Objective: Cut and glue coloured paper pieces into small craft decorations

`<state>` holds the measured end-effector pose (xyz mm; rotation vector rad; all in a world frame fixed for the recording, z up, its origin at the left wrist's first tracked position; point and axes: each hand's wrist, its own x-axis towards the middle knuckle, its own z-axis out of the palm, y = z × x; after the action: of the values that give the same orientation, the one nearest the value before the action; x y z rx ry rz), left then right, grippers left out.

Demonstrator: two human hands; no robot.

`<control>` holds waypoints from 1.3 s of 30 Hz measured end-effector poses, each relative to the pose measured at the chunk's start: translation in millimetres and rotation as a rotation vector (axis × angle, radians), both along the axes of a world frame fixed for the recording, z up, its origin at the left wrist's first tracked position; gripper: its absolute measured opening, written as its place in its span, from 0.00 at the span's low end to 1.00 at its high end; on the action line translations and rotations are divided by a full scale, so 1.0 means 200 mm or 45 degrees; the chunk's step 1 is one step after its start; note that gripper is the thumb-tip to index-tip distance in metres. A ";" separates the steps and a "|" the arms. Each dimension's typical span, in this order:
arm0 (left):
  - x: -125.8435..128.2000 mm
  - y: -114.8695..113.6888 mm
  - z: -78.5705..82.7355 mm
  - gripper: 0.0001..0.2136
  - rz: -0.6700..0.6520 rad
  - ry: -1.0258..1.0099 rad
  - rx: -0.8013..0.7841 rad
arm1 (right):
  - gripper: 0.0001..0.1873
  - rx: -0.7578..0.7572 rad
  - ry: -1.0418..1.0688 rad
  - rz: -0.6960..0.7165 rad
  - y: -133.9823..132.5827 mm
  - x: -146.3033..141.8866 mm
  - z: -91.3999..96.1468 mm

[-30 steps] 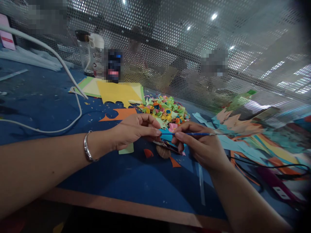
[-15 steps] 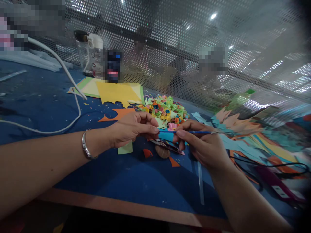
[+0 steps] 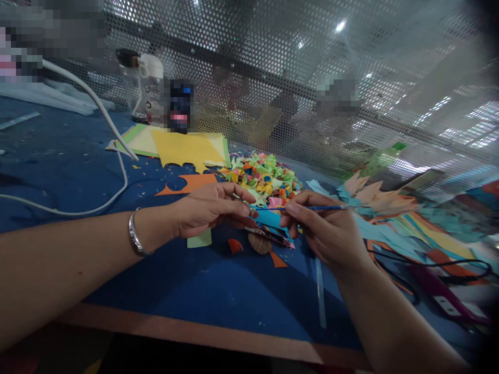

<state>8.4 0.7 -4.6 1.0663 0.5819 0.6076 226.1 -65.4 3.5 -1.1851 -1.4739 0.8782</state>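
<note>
My right hand (image 3: 322, 221) is closed in a pinch around a thin blue stick (image 3: 325, 208), which lies nearly level and has a pale right end. At the stick's left end is my left hand (image 3: 218, 208), thumb and fingertips gathered about it; a bracelet circles that wrist. Just what sits between the left fingertips is partly hidden. Below the hands, dark-handled scissors (image 3: 273, 236) rest across a round brown piece (image 3: 259, 243) on the table. A blue paper piece (image 3: 267, 217) shows behind the stick. Farther back rises a pile of small folded paper pieces (image 3: 265, 176).
Yellow paper (image 3: 187, 148) and orange offcuts (image 3: 197, 182) lie behind my left hand. A white cable (image 3: 89, 88) arches at left near bottles (image 3: 152, 91). Paper strips (image 3: 393, 236) and a purple power strip (image 3: 444, 296) are at right. A perforated metal screen (image 3: 265, 78) stands behind.
My left fingertips have loosened and slid slightly left at the stick's end. The stick has risen a little in my right hand.
</note>
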 end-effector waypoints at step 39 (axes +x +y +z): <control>0.04 -0.09 -0.04 0.07 0.284 0.082 -0.057 | 0.16 0.101 -0.231 -0.096 -0.01 -0.01 0.00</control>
<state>17.2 -17.0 -12.2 0.9886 0.7741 0.7534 223.2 -68.0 4.3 -1.2795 -1.5832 0.6693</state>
